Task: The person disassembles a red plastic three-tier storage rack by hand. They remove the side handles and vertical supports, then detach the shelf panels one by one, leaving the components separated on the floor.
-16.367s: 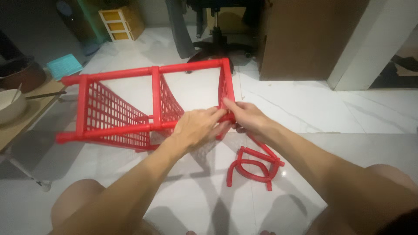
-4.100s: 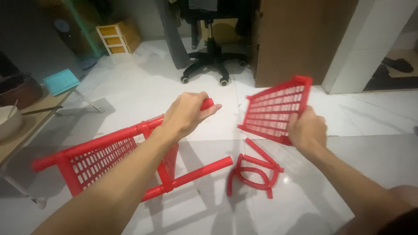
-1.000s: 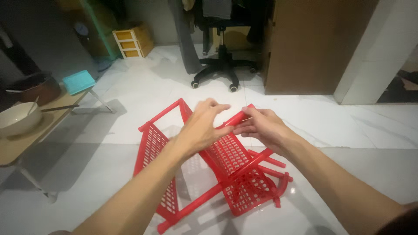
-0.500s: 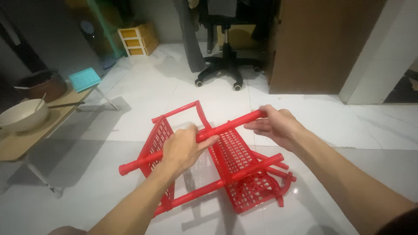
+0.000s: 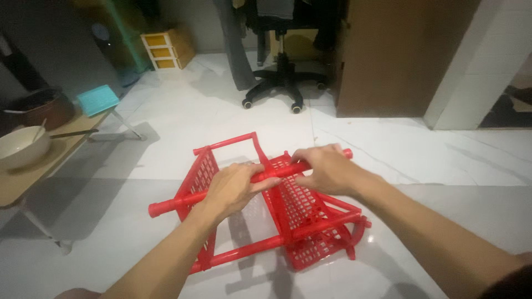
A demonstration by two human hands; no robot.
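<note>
On the low surface (image 5: 22, 191) at far left, a bowl (image 5: 21, 148) sits apart from the work. The left hand (image 5: 235, 188) is now wrapped around the red rod (image 5: 183, 200), having slid outward from half a second ago. The red rack (image 5: 299, 216) lies on the white floor (image 5: 432, 160), lower and flatter than before (panels folded together). The right hand (image 5: 327, 169) clamps the same rod near its far end.
</note>
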